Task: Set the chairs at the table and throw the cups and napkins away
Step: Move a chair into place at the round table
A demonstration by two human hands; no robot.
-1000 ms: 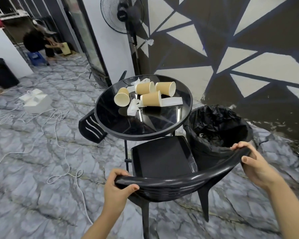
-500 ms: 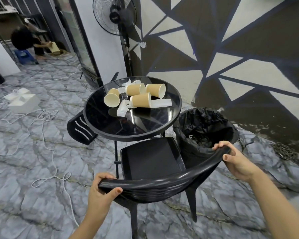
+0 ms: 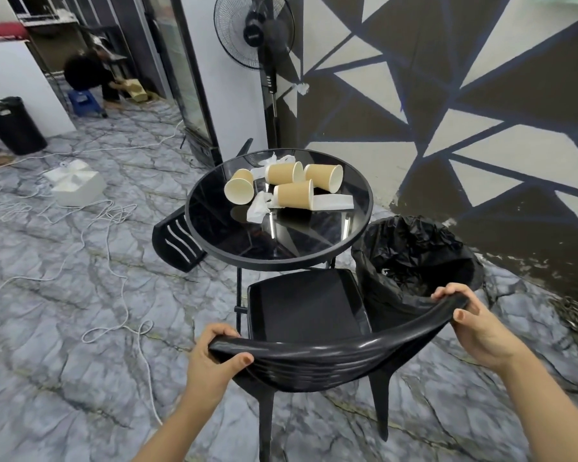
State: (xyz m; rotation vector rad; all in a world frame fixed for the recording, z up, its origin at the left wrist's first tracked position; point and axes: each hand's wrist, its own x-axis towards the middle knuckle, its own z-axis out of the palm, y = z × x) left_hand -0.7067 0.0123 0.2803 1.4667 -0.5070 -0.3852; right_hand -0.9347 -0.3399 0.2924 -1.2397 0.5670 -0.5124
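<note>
A black plastic chair (image 3: 306,305) stands in front of me, its seat front just under the edge of the round black glass table (image 3: 221,228). My left hand (image 3: 214,358) grips the left end of the curved backrest and my right hand (image 3: 474,325) grips the right end. On the table lie several tan paper cups (image 3: 294,194) on their sides among crumpled white napkins (image 3: 257,208) and a flat napkin (image 3: 334,201). A second black chair (image 3: 176,241) sits at the table's left, mostly hidden beneath it.
A bin lined with a black bag (image 3: 414,258) stands right of the chair by the patterned wall. A standing fan (image 3: 257,31) is behind the table. White cables (image 3: 121,288) and a white box (image 3: 74,183) lie on the marble floor. A person (image 3: 87,73) crouches far back.
The view has shifted slightly and the chair sits a little closer to the table. Both hands keep their grip on the backrest ends.
</note>
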